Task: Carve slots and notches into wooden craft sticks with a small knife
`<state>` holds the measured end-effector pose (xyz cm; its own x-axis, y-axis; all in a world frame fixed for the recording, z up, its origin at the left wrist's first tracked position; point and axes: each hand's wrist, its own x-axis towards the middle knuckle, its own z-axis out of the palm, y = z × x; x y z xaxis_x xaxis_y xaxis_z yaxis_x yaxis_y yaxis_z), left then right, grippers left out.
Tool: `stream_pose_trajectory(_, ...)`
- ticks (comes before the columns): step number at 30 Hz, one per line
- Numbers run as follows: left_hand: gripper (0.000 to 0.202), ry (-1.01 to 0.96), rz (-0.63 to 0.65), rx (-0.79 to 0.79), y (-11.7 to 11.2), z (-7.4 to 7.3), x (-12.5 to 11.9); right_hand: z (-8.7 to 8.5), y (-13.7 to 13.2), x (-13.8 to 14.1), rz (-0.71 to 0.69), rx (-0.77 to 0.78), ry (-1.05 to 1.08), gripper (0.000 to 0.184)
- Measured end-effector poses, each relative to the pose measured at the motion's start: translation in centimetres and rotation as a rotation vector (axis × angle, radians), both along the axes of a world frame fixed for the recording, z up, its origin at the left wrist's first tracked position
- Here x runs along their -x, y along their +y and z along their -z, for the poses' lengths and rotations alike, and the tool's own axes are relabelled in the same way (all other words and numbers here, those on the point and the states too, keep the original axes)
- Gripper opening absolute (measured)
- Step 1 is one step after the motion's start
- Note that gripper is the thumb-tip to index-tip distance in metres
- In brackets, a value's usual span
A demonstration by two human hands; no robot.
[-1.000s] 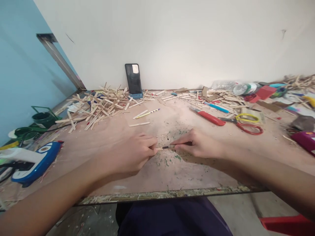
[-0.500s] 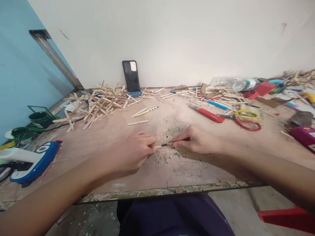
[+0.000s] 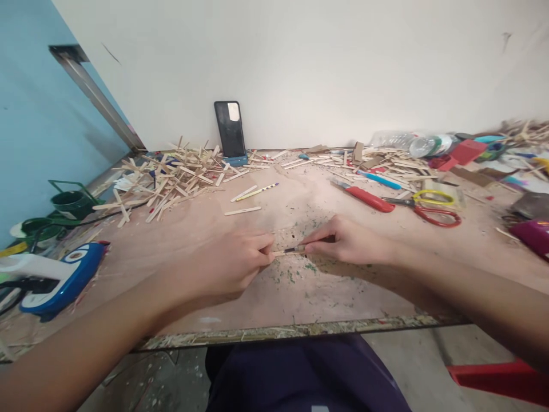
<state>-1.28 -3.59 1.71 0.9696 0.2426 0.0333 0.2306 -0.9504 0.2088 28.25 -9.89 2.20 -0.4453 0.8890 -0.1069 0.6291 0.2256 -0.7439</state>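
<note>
Mid-frame at the table (image 3: 234,315), our left hand (image 3: 240,257) pinches a thin wooden stick (image 3: 279,253); our right hand (image 3: 343,242) has its fingers pinched at the other end, beside a dark piece (image 3: 290,249). Neither grip has noticeably shifted this past second, suggesting steady work.

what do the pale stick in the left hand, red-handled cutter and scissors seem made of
Pale stick: probably bare wood, light tan and matte. The dark piece by it is too small to tell.
Red-handled cutter: smooth handle, evenly red, likely plastic; the grey blade is probably metal.
Scissors: yellow and red handles, evenly coloured, perhaps plastic; dark, thin blades look like metal.
</note>
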Motion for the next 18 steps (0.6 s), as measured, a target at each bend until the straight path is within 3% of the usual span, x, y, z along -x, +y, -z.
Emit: stream_pose_trajectory(18,0.031,0.045,-0.020,0.007,0.06,-0.45,0.03,0.32,0.28,0.11,-0.027,-0.020,-0.009,0.043)
